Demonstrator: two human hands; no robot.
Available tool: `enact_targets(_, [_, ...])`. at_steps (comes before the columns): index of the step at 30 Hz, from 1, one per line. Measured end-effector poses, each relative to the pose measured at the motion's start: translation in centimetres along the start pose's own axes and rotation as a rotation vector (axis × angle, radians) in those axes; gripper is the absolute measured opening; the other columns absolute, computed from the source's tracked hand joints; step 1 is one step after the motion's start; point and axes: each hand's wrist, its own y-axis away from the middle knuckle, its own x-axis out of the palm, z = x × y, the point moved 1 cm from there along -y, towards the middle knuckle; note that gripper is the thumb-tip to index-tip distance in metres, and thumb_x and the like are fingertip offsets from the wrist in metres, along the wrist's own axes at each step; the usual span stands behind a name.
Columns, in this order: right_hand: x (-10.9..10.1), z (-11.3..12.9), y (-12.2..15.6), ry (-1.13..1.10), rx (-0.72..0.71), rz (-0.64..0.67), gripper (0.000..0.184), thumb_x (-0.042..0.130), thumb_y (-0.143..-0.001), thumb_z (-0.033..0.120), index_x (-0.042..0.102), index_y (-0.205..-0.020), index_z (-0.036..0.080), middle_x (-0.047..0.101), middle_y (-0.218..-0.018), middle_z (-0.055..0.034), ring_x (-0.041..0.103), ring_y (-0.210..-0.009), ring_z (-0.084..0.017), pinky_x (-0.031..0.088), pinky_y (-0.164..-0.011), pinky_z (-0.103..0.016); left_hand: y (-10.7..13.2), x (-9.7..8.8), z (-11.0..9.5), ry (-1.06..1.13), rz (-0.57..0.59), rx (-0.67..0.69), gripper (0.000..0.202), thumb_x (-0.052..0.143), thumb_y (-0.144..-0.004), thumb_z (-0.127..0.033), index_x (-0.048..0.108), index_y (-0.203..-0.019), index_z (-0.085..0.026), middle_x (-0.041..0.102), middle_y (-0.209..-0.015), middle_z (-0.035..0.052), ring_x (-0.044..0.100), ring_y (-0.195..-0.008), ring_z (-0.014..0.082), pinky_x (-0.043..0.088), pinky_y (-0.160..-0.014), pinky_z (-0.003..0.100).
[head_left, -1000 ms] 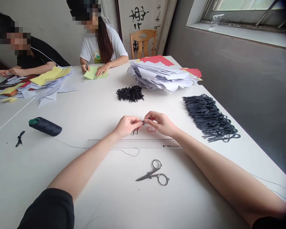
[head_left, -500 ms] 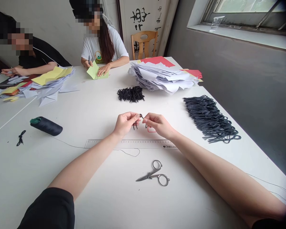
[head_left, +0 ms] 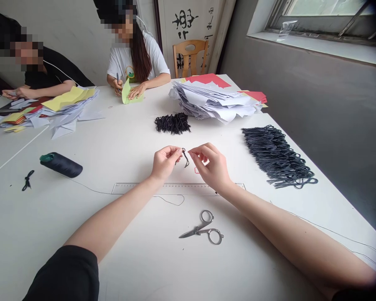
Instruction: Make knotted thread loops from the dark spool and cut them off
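Note:
Between thumb and fingers, my left hand (head_left: 166, 162) pinches a short black knotted cord (head_left: 186, 159), whose small loop sticks up past the fingertips while its ends hang down. My right hand (head_left: 210, 161) is just to the right, apart from the hanging ends. Its thumb and forefinger come together at the tips; whatever may be between them is too small to see. Beneath the hands lies a clear ruler (head_left: 175, 189), partly covered by my right wrist. Silver scissors (head_left: 203, 229) rest nearer to me, blades slightly apart. A small red outlined piece (head_left: 196, 170) shows beside my right hand.
At left are a black thread spool (head_left: 62, 164) and a tied black cord (head_left: 27, 180). Black cord piles lie ahead (head_left: 172, 123) and right (head_left: 277, 156). Behind stands a paper stack (head_left: 216, 100). Two people sit across the table, one holding green paper (head_left: 132, 94).
My right hand has come off the black cord and turned slightly upward. The cord's ends now hang free from my left hand. Across the table, the green paper has been folded up further.

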Motion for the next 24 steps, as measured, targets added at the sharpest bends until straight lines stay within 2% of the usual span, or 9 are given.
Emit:
enact_targets(2, [0.1,0.2,0.2,0.021,-0.058,-0.023,0.015,0.052,-0.090,0.024,0.066,-0.086,0.019,0.059,-0.078,-0.0035,0.054,-0.067,-0.011,0.044,-0.060,-0.026,0.0,0.0,0.2,-0.040,0.006,0.029,0.019,0.069,-0.076,-0.034,0.066,-0.073,-0.016,0.059,-0.064,0.0000,0.052,-0.061,0.0104,0.044,-0.063,0.026])
enact_targets(4, [0.3,0.2,0.3,0.035,-0.057,-0.021,0.016,0.054,-0.090,0.024,0.068,-0.087,0.019,0.061,-0.079,-0.0038,0.056,-0.068,-0.012,0.045,-0.059,-0.026,0.1,0.0,0.3,-0.080,0.021,0.051,0.020,0.069,-0.077,-0.036,0.067,-0.076,-0.016,0.061,-0.067,0.0008,0.054,-0.063,0.0117,0.045,-0.066,0.027])
enact_targets(11, [0.5,-0.6,0.2,0.047,0.080,0.031,0.017,0.055,-0.089,0.026,0.072,-0.089,0.020,0.063,-0.083,-0.0044,0.059,-0.066,-0.012,0.048,-0.059,-0.026,0.5,0.2,0.3,-0.212,0.057,0.095,0.021,0.065,-0.080,-0.037,0.067,-0.078,-0.016,0.067,-0.073,0.0036,0.061,-0.071,0.0147,0.048,-0.072,0.029])
enact_targets(14, [0.5,-0.8,0.2,0.067,0.093,0.060,0.018,0.056,-0.088,0.027,0.073,-0.090,0.020,0.064,-0.082,-0.0040,0.060,-0.064,-0.012,0.048,-0.059,-0.027,0.6,0.2,0.5,-0.227,0.079,0.099,0.022,0.064,-0.081,-0.037,0.069,-0.080,-0.016,0.069,-0.076,0.0044,0.062,-0.073,0.0156,0.049,-0.072,0.029])
enact_targets(19, [0.4,-1.2,0.3,0.200,0.013,0.079,0.022,0.054,-0.090,0.028,0.074,-0.089,0.020,0.066,-0.080,-0.0044,0.058,-0.059,-0.012,0.045,-0.057,-0.027,0.9,0.4,0.8,-0.260,0.091,0.114,0.022,0.062,-0.083,-0.037,0.070,-0.084,-0.016,0.071,-0.079,0.0049,0.064,-0.075,0.0173,0.050,-0.071,0.030])
enact_targets(24, [0.7,-1.5,0.4,0.309,-0.053,0.062,0.023,0.051,-0.089,0.023,0.073,-0.084,0.019,0.067,-0.077,-0.0055,0.056,-0.061,-0.014,0.043,-0.065,-0.030,1.4,0.7,0.3,-0.407,0.068,0.260,0.016,0.060,-0.086,-0.029,0.069,-0.081,-0.017,0.072,-0.081,0.0045,0.065,-0.076,0.0165,0.051,-0.071,0.029])
